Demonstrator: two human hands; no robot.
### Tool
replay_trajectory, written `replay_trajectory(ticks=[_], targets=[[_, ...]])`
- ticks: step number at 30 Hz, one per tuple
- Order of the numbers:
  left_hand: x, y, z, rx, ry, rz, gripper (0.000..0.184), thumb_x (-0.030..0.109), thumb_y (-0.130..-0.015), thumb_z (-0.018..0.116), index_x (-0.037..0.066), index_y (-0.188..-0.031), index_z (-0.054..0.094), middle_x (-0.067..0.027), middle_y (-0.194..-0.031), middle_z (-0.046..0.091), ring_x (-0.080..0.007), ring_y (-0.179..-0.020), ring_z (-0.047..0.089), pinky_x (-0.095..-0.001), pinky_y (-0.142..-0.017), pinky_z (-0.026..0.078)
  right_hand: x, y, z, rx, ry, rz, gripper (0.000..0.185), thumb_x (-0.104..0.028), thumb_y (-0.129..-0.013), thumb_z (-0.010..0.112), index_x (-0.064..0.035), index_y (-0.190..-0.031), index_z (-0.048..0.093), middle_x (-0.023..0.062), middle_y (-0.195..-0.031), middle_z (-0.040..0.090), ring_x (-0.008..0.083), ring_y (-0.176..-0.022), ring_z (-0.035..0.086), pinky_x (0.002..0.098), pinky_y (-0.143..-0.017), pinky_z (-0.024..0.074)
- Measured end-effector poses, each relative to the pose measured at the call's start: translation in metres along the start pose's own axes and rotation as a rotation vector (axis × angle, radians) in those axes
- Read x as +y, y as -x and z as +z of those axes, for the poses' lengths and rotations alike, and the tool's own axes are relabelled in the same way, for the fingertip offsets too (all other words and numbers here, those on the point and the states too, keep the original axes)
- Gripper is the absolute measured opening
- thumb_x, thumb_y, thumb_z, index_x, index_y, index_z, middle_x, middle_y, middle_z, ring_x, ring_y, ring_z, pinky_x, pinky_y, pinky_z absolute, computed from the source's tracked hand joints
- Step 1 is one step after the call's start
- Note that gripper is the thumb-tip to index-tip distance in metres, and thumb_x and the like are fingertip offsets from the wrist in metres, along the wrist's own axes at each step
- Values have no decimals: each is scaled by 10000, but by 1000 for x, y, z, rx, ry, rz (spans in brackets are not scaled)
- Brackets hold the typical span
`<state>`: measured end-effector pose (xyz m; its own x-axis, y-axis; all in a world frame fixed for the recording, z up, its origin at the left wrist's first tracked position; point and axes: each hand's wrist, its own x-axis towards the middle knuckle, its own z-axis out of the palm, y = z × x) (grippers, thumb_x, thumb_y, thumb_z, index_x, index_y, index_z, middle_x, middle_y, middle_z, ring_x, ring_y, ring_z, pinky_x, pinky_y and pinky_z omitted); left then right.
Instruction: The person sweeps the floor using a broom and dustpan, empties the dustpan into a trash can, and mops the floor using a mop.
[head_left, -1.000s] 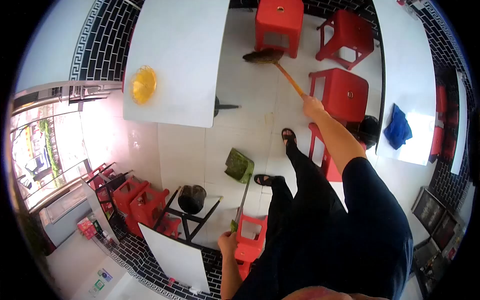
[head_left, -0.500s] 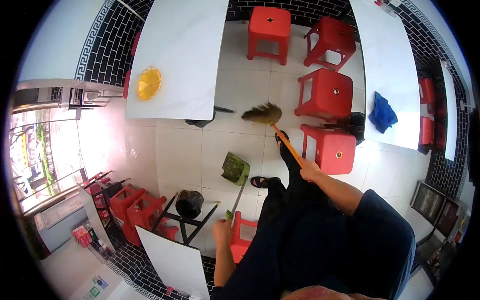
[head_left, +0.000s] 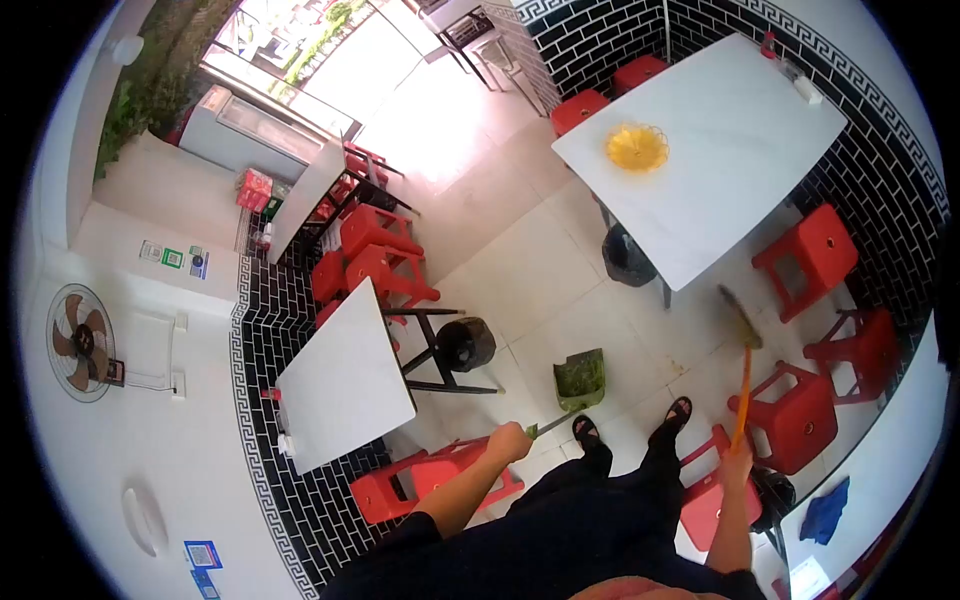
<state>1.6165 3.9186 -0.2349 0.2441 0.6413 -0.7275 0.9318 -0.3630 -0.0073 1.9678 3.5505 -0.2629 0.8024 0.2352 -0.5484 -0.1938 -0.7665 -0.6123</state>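
My left hand [head_left: 510, 441] is closed around the handle of a green dustpan [head_left: 580, 378], whose scoop sits on the tiled floor just in front of my left foot. In my right hand [head_left: 736, 465] is the orange stick of a broom [head_left: 744, 400]. Its dark bristles are at floor level, between the big white table [head_left: 720, 210] and the red stools on the right. Small brownish bits [head_left: 678, 367] dot the tiles between dustpan and broom. A red stool [head_left: 795, 420] stands close beside the broom stick.
Another white table [head_left: 345, 385] is on the left, with a black-lined bin [head_left: 466, 344] by its legs. A second bin [head_left: 627, 255] stands under the big table, which carries a yellow basket [head_left: 637, 148]. A blue cloth [head_left: 825, 510] lies on the lower-right table.
The view has swung left, bringing the wall fan into sight. Relative to the furniture, the broom head has shifted toward the stools. Both hands keep their holds.
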Motion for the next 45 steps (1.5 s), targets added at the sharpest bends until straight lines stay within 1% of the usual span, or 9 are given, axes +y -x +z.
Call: replay_trajectory(ticks=[4,5,8,10,20,27,29,39,45], targets=[[-37,-31,28,-31,61,19,398,322,-910,586,-54,-942,712,-303,-961,700,-451,-934,691,-532,-813,548,88,-150,31,45,315,-54,456,-371,-913,682,-70,-1253,646,184,-1000,720,279,-838,722,418,-676,570],[-24,-21,14,-78,113,-23,381,314,-892,620,-52,-914,720,-297,-913,702,-418,-891,705,-519,-781,552,66,-153,30,87,-54,242,403,-374,-915,663,-69,-1178,681,216,-911,718,308,-745,730,438,-606,564],[5,-3,-20,-157,158,-31,363,304,-856,683,-56,-872,729,-277,-802,704,-363,-771,726,-486,-704,560,100,-189,60,-55,234,352,227,-181,-895,587,21,-888,688,191,-696,703,342,-663,734,450,-600,587],[-36,-27,16,80,164,142,336,274,-836,696,-56,-893,727,-224,-686,688,-321,-618,704,-437,-612,553,56,-132,63,-55,205,239,181,-86,-854,565,36,-908,687,217,-712,704,346,-678,739,435,-627,605],[-13,-2,-8,-71,141,35,280,228,-851,676,-45,-897,721,-155,-606,667,-257,-520,669,-395,-546,530,23,52,94,-357,205,401,516,-73,-848,567,-99,-1363,590,226,-953,720,313,-614,706,423,-538,577],[-44,8,-7,-48,143,57,288,237,-836,675,-43,-871,730,-226,-711,691,-346,-672,704,-434,-649,551,101,101,99,44,362,-323,478,-89,-874,541,-102,-1350,580,238,-1024,708,337,-629,703,449,-520,562],[-64,9,-7,-11,104,96,294,238,-824,688,-48,-877,733,-258,-772,699,-383,-755,715,-454,-699,555,18,127,63,-114,-4,301,511,-78,-904,602,-123,-1409,544,179,-862,696,253,-495,633,393,-431,517],[-136,25,0,44,-177,224,316,280,-875,633,-11,-979,699,-276,-947,703,-456,-927,680,-531,-835,528,53,72,183,-146,-649,622,95,-12,-890,607,-50,-959,554,47,-632,505,155,-458,509,315,-372,436],[-146,25,-4,56,-128,208,297,268,-894,595,-8,-944,692,-272,-952,704,-457,-933,679,-536,-830,530,5,118,262,-234,-640,600,231,-30,-913,616,-90,-1134,587,43,-659,512,151,-491,499,311,-387,445]])
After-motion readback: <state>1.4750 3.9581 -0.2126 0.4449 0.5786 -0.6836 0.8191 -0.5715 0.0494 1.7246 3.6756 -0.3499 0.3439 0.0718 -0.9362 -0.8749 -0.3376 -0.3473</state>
